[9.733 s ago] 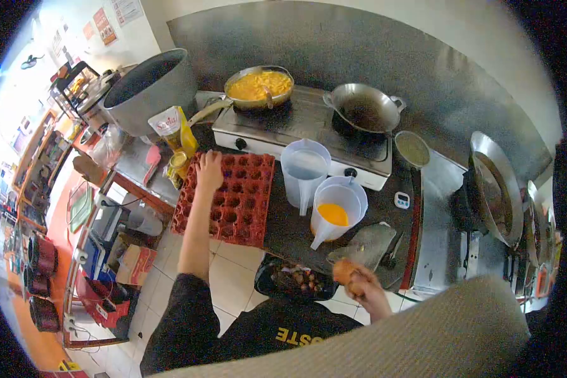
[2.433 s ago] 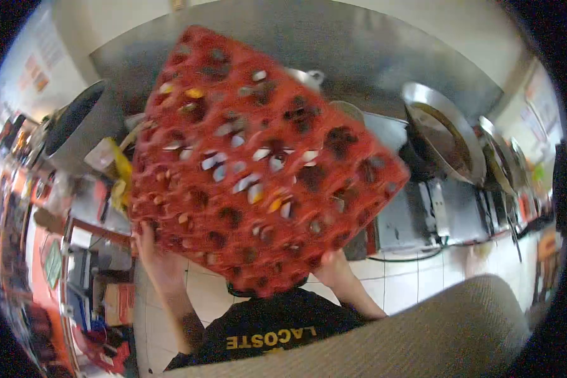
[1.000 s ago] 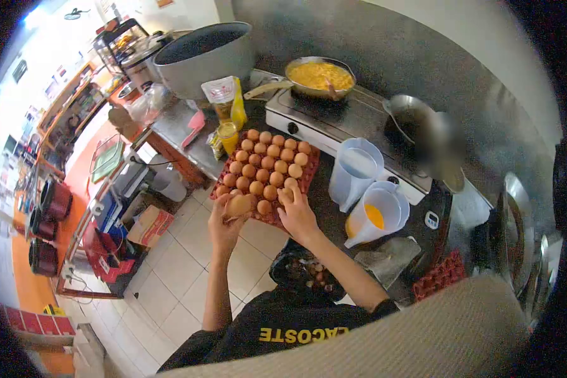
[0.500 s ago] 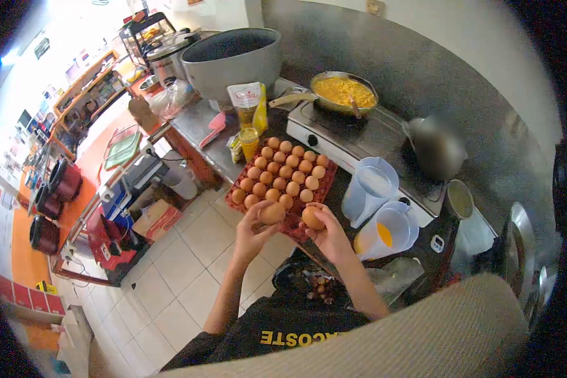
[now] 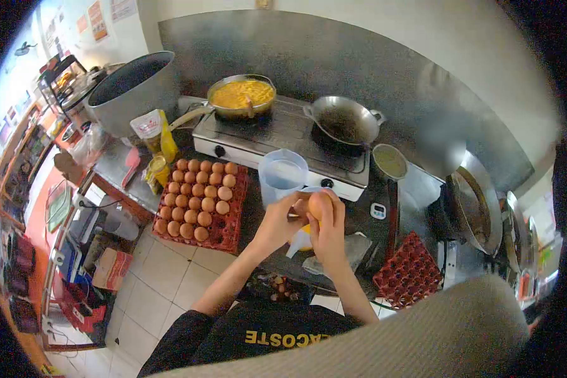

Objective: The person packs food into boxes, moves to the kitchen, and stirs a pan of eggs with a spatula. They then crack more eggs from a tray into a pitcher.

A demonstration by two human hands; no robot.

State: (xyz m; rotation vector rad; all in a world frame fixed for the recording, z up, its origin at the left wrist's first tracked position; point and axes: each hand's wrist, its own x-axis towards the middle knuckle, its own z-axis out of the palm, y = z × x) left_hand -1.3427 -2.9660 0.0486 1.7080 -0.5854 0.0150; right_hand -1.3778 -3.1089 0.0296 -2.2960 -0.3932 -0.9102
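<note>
My left hand (image 5: 280,225) is closed on a brown egg (image 5: 302,204), which its fingers largely hide. In my right hand (image 5: 329,233) is another brown egg (image 5: 321,205), held upright between thumb and fingers. The two hands meet in front of the stove, above a clear measuring jug (image 5: 292,249) with orange-yellow yolk in it; the hands cover much of this jug. Just behind stands a second translucent jug (image 5: 283,171). To the left, a red egg tray (image 5: 225,234) holds several brown eggs, with bare cups at its near right corner.
A pan of yellow food (image 5: 242,94) and a wok (image 5: 346,121) sit on the gas stove (image 5: 283,142). Nearby are a bowl (image 5: 389,161), a white timer (image 5: 378,211) and another red egg tray (image 5: 409,271). Eggshells lie in a dark bin (image 5: 277,288) below. A large grey pot (image 5: 135,94) stands back left.
Both hands have moved right with their eggs, from beside the egg tray to over the jug, and come together. My view has turned right, bringing the wok and second tray into sight.
</note>
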